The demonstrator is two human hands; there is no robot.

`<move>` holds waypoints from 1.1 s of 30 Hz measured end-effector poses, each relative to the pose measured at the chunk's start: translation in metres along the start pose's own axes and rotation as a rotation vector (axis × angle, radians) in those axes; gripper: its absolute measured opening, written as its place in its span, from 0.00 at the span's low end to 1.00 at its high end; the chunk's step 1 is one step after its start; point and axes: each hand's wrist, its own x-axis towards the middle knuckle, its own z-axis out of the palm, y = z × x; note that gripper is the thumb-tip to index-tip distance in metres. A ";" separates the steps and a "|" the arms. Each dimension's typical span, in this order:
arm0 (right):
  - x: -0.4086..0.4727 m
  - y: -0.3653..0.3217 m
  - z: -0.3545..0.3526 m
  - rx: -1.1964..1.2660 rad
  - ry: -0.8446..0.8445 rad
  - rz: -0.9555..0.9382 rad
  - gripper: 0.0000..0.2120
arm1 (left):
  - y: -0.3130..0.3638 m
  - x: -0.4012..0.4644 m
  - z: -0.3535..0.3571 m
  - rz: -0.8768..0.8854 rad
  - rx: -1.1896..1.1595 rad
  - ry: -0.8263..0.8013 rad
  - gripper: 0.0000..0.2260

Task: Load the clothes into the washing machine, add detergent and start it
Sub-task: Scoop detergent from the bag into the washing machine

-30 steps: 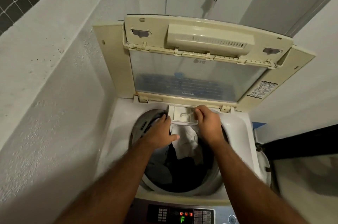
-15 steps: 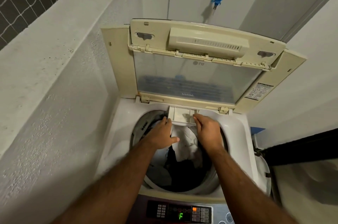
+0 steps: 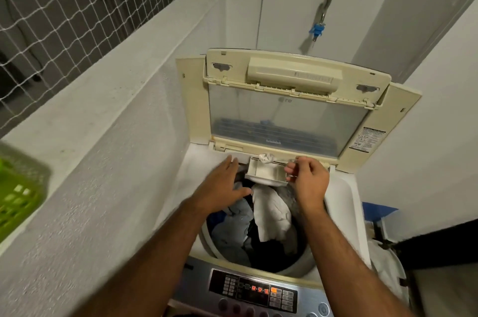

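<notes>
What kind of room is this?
Probably a laundry corner on a balcony: a washing machine full of clothes, a water tap on the wall, and netting over the opening.

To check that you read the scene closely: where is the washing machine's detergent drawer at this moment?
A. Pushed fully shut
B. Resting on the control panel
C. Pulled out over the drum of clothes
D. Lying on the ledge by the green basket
C: the detergent drawer juts out from the back rim above the clothes in the drum, with the right hand at its front corner.
</notes>
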 end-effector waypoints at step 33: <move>-0.277 -0.163 0.261 0.058 -0.954 -0.222 0.09 | -0.088 -0.364 -0.216 -0.232 0.238 0.777 0.48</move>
